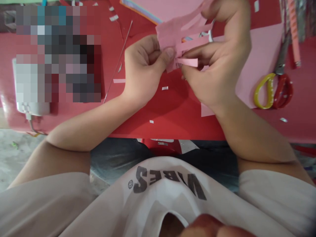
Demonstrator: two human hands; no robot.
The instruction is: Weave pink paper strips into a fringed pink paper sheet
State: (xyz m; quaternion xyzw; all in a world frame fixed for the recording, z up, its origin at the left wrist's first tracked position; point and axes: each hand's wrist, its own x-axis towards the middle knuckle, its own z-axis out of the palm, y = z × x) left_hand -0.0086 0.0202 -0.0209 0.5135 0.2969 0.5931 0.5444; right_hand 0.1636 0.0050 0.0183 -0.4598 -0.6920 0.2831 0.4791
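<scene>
A piece of pink paper [170, 36], cut into several strips along its right side, is held up over the red table. My left hand [145, 65] grips its uncut side, thumb on top and fingers curled behind. My right hand [219, 56] is closed at the strip side, its thumb and fingers pinching near the lowest strip [189, 62]. Higher up, another finger of that hand touches the top strip. Something small and shiny [210, 35] shows behind the strips by the right fingers; I cannot make out what it is.
Scissors [280, 69] with yellow and red handles lie at the right on pink sheets [259, 56]. A stack of coloured paper [168, 10] is at the back. A thin wire [118, 61], small white scraps [165, 88] and a white device with a cable [32, 107] lie on the table [138, 121].
</scene>
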